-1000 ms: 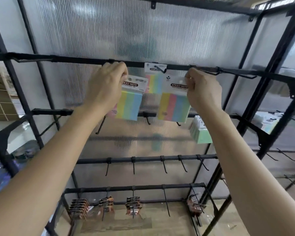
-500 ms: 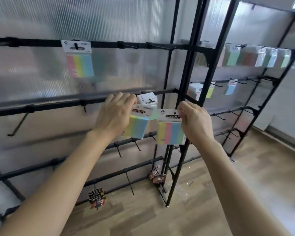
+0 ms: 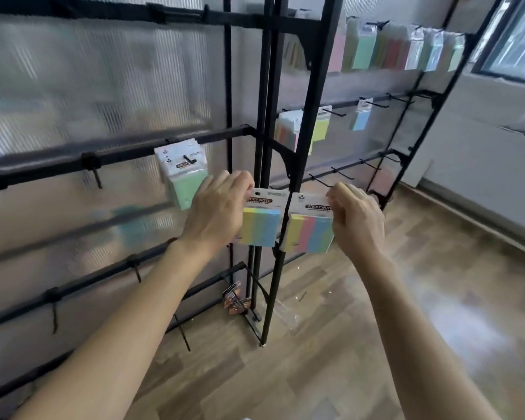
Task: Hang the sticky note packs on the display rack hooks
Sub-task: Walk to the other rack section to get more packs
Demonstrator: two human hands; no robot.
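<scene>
My left hand (image 3: 217, 212) grips a striped sticky note pack (image 3: 259, 224) by its left edge. A second striped pack (image 3: 308, 230) is pinched at its top right corner by my right hand (image 3: 356, 219). Both packs hang in the air side by side, in front of the black upright post (image 3: 303, 122) between two rack sections, touching no hook. A stack of green packs (image 3: 187, 174) hangs on a hook of the left section's middle bar (image 3: 119, 153), just up and left of my left hand. Bare hooks (image 3: 341, 174) stick out of the right section, behind my right hand.
The right section carries several packs on its top row (image 3: 391, 47) and a few on the second row (image 3: 319, 128). Small dark packets (image 3: 235, 300) hang low near the post's foot. Wooden floor (image 3: 406, 313) lies to the right, a white wall and window beyond.
The view has swung right and down from the top bar. Both hands, each still holding its pack, have come down to mid height in front of the post between the sections.
</scene>
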